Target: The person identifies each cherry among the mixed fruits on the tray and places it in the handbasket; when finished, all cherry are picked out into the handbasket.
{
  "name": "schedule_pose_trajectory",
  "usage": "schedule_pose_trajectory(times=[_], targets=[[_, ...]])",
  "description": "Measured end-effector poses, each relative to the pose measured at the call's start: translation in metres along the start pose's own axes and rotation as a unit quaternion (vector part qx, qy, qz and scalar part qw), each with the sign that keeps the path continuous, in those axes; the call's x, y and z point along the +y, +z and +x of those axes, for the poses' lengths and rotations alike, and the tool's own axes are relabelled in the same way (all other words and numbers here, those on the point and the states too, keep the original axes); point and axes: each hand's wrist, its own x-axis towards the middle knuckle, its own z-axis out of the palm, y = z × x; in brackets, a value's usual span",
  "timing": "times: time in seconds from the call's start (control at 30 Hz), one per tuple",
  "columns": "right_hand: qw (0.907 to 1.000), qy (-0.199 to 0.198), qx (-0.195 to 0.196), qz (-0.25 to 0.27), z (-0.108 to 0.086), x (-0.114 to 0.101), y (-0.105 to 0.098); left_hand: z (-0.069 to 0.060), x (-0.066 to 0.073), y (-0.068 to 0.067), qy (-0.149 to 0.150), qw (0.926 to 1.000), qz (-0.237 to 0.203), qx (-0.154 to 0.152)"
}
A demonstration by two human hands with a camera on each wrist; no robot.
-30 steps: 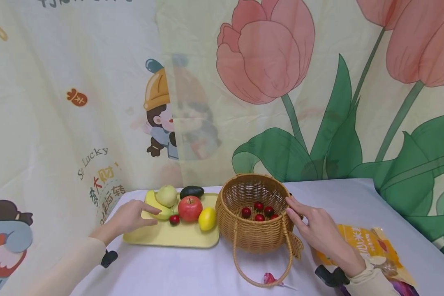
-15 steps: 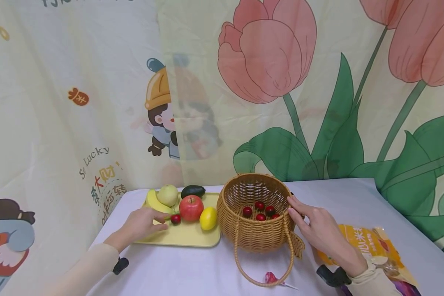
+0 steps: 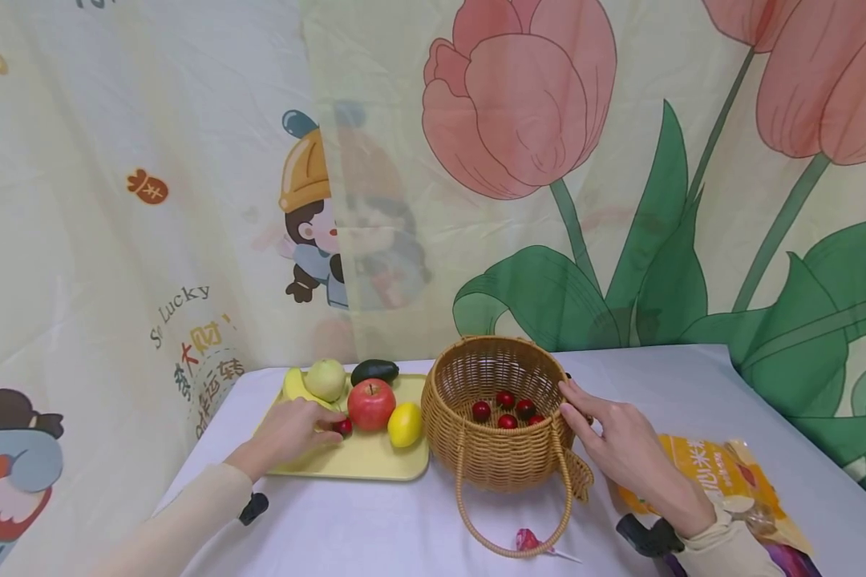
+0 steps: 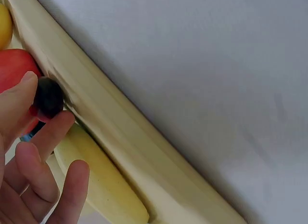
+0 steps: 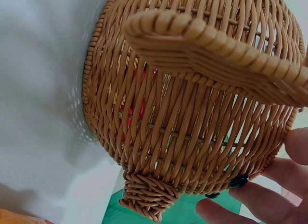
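My left hand [image 3: 296,433] is over the yellow tray [image 3: 361,466], its thumb and index finger pinching a dark red cherry [image 4: 49,97]. Beside the cherry are a red apple [image 3: 371,405] and a banana [image 3: 305,388], partly hidden by the hand. My right hand [image 3: 624,445] rests with fairly straight fingers against the right side of a round wicker basket [image 3: 469,457]. In the right wrist view its fingertips touch the weave near a black bead. Several red cherries [image 3: 506,421] lie inside the basket, whose handle hangs down in front.
A pale green round fruit [image 3: 325,380], an avocado [image 3: 375,370] and a lemon [image 3: 405,425] share the tray. A lollipop [image 3: 527,540] lies by the basket handle. An orange snack bag [image 3: 707,477] is under and beside the right forearm. A printed curtain [image 3: 375,200] stands behind the table.
My left hand has moved right across the tray from the banana to the cherry, and its fingers have closed on it. The right hand stays at the basket.
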Motion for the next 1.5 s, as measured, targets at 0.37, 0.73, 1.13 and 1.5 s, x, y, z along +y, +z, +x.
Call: schedule_pose_trajectory(times=[0.37,0.73,1.13,1.5], targets=[[0.9999,0.01,-0.008,0.001,0.0,-0.001,0.001,0.006,0.002,0.005,-0.019,0.9992,-0.035,-0.006],[0.9999,0.012,-0.007,-0.004,0.002,-0.001,-0.001,0.005,0.002,0.006,-0.022,0.9992,-0.033,0.005],[0.9998,0.017,-0.011,-0.004,0.0,-0.001,0.002,0.002,0.006,0.008,-0.012,0.9997,-0.021,0.001],[0.9998,0.015,-0.006,-0.005,0.001,-0.001,0.002,0.003,0.004,0.01,0.012,0.9998,-0.001,0.016]])
